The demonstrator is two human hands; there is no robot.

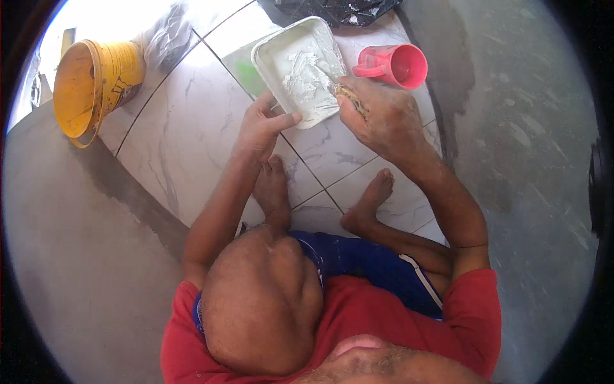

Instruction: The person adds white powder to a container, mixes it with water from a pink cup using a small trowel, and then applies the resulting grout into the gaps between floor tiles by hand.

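A white shallow tray (307, 33) with rounded corners is tilted in front of me, white paste (300, 80) smeared over its bottom. My left hand (259, 128) grips its near left edge, the thumb over the rim and the other fingers underneath. My right hand (387, 115) is closed around the worn, paste-stained handle of a putty knife (348, 99). The tool's thin blade reaches over the tray's right side into the paste; its tip is hard to make out. Just beyond my right hand lies a pink plastic mug (408, 66), its handle toward the tray.
On the left a yellow bucket (121, 67) lies tipped, its stained mouth facing left. Clear plastic (169, 41) is beside it. A black plastic bag (332, 11) lies beyond the tray. White marbled tiles (185, 121) cover the floor between grey walls (511, 160). My bare feet (368, 201) rest near the tray.
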